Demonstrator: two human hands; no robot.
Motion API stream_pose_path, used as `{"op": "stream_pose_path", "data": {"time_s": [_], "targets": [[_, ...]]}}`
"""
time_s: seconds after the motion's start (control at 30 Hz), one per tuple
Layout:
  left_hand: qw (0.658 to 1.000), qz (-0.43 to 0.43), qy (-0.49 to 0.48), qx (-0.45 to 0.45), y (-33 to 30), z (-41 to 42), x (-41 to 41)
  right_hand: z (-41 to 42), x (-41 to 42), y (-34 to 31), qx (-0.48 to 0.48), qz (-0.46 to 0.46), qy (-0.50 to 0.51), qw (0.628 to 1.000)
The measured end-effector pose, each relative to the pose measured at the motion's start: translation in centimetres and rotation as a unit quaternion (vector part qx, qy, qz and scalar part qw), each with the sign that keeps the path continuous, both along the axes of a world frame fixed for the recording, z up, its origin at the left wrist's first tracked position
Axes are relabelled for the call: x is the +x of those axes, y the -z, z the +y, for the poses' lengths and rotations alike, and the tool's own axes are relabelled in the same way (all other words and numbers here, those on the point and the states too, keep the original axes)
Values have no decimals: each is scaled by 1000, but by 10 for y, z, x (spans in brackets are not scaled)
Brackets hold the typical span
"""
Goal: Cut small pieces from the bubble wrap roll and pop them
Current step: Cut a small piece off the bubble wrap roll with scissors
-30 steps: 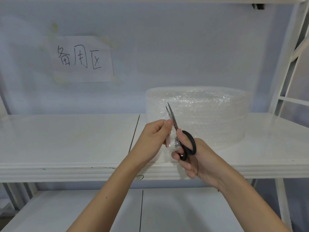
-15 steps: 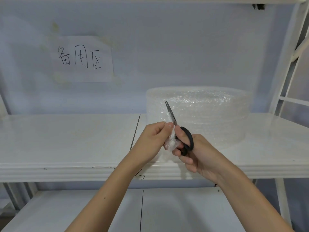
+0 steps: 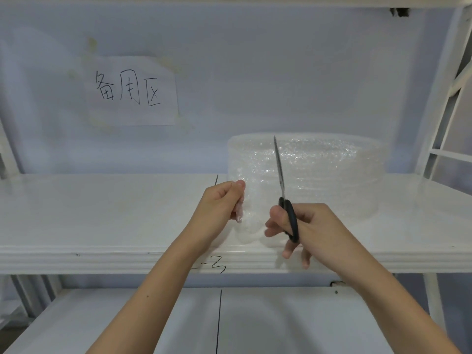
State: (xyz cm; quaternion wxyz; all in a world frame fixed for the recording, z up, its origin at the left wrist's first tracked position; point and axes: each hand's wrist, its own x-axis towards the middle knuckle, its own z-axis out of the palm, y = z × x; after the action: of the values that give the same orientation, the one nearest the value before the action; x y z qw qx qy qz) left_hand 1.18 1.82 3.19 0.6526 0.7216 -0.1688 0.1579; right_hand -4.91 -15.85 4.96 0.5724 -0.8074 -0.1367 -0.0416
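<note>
Scissors [image 3: 282,175] have drawn clear of the strip since a second ago; my right hand [image 3: 304,226] grips them, blades closed. Left hand [image 3: 219,208] pinches the cut bubble wrap piece [image 3: 249,223] before the roll [image 3: 332,169] on the shelf [image 3: 102,213]. Popping, I judge, follows.

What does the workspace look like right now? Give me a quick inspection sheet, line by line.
Surface: white shelf, glossy, with a dark seam line down its middle; a second white shelf below.
Job's things: bubble wrap roll standing on the shelf at the back right; small bubble wrap piece in front of it; scissors, black handles, blades together and pointing up.
Clutter: nothing seen.
Hands: left hand pinches the small piece; right hand grips the scissors.
Cables: nothing seen.
Surroundings: pale wall with a handwritten paper sign; white rack frame at right; pen marks on the shelf edge.
</note>
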Motion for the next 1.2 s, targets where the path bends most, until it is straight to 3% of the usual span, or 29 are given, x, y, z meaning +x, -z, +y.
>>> {"op": "stream_pose_path", "data": {"time_s": [0.2, 0.33, 0.5, 0.67, 0.83, 0.93, 0.97, 1.03, 1.1, 1.2], "targets": [[999, 22, 30, -11, 4, -7, 2, -30, 6, -6, -29, -50, 82, 995], [998, 34, 38, -22, 8, -12, 3, -50, 15, 4, -102, -71, 143, 982], [998, 44, 31, -27, 7, -16, 4, -59, 14, 14, -156, -83, 146, 973], [999, 34, 17, -22, 6, -13, 3, -57, 19, 19, -300, -94, 157, 936], [999, 32, 6, -12, 7, -8, 3, -62, 23, 21, -234, -84, 121, 961], [999, 35, 4, -13, 7, -8, 4, -68, 19, 19, -146, -119, 150, 970], [999, 35, 5, -13, 8, -8, 3, -72, 17, 18, -139, -136, 175, 965], [999, 34, 7, -11, 8, -10, 3, -82, 12, 16, -216, -155, 237, 935], [999, 31, 8, -8, 8, -12, 3, -92, 10, 15, -304, -130, 292, 897], [1000, 29, 9, -3, 8, -14, 3, -106, 11, 18, -344, -66, 353, 868]]}}
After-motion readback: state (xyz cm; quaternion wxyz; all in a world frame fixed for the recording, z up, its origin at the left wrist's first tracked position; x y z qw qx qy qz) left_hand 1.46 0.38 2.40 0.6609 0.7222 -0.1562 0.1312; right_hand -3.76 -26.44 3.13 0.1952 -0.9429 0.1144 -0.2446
